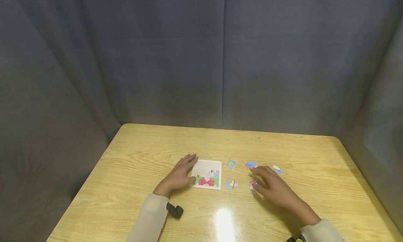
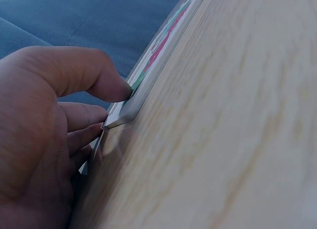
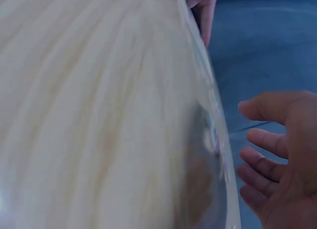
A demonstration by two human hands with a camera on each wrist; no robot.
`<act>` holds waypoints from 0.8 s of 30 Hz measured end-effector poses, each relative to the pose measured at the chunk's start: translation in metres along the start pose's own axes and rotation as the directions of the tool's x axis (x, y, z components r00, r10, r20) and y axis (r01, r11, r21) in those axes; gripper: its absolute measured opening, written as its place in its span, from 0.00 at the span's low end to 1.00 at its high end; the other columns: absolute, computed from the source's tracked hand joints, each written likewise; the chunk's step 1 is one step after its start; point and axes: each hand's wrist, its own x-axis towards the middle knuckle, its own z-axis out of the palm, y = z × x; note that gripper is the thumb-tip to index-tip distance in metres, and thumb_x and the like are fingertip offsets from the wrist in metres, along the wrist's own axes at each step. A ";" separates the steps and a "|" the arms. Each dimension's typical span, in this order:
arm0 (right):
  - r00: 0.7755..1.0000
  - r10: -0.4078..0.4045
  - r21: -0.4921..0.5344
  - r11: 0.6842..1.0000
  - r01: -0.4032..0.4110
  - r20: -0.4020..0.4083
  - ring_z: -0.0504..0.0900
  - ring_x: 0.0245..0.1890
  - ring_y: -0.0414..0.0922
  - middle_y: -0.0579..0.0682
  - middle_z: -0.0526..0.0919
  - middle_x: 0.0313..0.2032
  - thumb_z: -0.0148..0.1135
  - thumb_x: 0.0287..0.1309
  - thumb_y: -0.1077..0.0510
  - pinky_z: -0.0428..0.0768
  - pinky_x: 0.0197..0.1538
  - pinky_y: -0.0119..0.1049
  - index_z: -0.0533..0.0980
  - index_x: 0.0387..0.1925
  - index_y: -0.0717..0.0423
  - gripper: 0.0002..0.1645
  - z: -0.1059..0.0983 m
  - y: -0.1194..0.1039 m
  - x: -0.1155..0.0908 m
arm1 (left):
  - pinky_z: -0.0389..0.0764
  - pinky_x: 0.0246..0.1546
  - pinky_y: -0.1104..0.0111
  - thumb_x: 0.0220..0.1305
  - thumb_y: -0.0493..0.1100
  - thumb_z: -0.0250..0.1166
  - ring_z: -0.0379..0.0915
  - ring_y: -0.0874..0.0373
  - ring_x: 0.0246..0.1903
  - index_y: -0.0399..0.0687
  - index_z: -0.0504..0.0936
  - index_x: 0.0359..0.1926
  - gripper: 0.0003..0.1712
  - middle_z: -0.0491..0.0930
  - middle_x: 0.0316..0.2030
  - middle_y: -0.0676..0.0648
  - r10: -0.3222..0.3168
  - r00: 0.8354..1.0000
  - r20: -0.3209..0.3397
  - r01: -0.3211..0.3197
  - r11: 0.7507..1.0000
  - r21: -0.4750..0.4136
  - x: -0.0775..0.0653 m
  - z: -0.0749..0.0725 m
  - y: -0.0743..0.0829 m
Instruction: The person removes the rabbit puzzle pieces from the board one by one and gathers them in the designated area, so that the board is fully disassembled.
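My left hand (image 1: pixel 178 175) rests at the left side of a small jigsaw puzzle tray (image 1: pixel 206 161). In the left wrist view its bent thumb (image 2: pixel 111 83) presses the tray's top near a corner, with the other fingers along the side edge. Joined pieces with red and green print (image 1: pixel 206 181) fill the tray's near part. My right hand (image 1: pixel 275 187) hovers over the loose pieces, thumb and fingers apart and nothing between them. Below its thumb lies a pink-and-white puzzle piece (image 1: pixel 253 182); a blue-and-red piece (image 1: pixel 251 164) is near its fingertips.
Other loose pieces lie on the wooden table (image 1: pixel 141 147): a blue one with a yellow figure (image 1: pixel 231 164), a blue-and-yellow one (image 1: pixel 232 184) and another (image 1: pixel 276 169) beyond the right hand. Grey curtains (image 1: pixel 170 60) surround the table's far and side edges.
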 end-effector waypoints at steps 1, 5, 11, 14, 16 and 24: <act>1.000 0.002 0.015 1.000 -0.002 -0.007 0.67 0.61 0.59 0.54 0.68 0.62 0.62 0.64 0.54 0.73 0.57 0.62 0.66 0.65 0.58 0.31 0.001 -0.002 0.002 | 0.40 0.70 0.43 0.50 0.43 0.62 0.32 0.53 0.75 0.50 0.56 0.75 0.49 0.47 0.76 0.52 -0.002 1.000 0.000 0.002 1.000 0.001 0.000 0.000 0.000; 1.000 0.015 0.080 0.997 -0.013 -0.021 0.68 0.60 0.61 0.55 0.64 0.65 0.61 0.64 0.51 0.80 0.51 0.54 0.63 0.68 0.56 0.34 0.009 -0.014 0.016 | 0.41 0.70 0.42 0.50 0.42 0.62 0.32 0.51 0.75 0.50 0.56 0.75 0.49 0.47 0.76 0.53 -0.016 1.000 0.000 0.016 1.000 -0.004 0.001 0.000 -0.001; 0.999 0.021 0.134 0.991 -0.017 -0.032 0.62 0.66 0.61 0.53 0.59 0.69 0.61 0.64 0.48 0.70 0.59 0.65 0.62 0.70 0.53 0.37 0.023 -0.033 0.040 | 0.40 0.69 0.41 0.49 0.41 0.62 0.33 0.51 0.75 0.50 0.57 0.75 0.49 0.48 0.76 0.53 -0.012 1.000 -0.001 0.012 1.000 -0.027 -0.001 0.001 -0.001; 0.999 0.024 0.171 0.985 -0.019 -0.027 0.60 0.67 0.60 0.53 0.59 0.69 0.61 0.64 0.48 0.66 0.60 0.67 0.61 0.70 0.53 0.37 0.032 -0.043 0.050 | 0.40 0.69 0.41 0.48 0.41 0.62 0.32 0.51 0.75 0.49 0.57 0.75 0.49 0.48 0.76 0.53 -0.012 1.000 -0.003 0.012 0.999 -0.032 -0.002 0.001 0.000; 0.999 0.021 0.183 0.983 -0.015 -0.029 0.60 0.67 0.60 0.54 0.59 0.69 0.61 0.64 0.48 0.67 0.60 0.67 0.61 0.70 0.53 0.37 0.038 -0.048 0.056 | 0.40 0.69 0.40 0.48 0.41 0.62 0.33 0.51 0.75 0.49 0.58 0.75 0.49 0.48 0.75 0.52 -0.010 1.000 -0.006 0.010 0.999 -0.036 -0.002 0.001 0.001; 0.999 0.043 0.150 0.988 -0.043 0.001 0.64 0.66 0.58 0.52 0.63 0.68 0.62 0.63 0.50 0.70 0.61 0.61 0.64 0.70 0.53 0.36 0.059 -0.067 0.081 | 0.42 0.70 0.42 0.50 0.42 0.62 0.33 0.51 0.75 0.50 0.57 0.75 0.48 0.48 0.76 0.52 0.007 1.000 -0.010 -0.007 1.000 0.010 -0.001 0.001 -0.001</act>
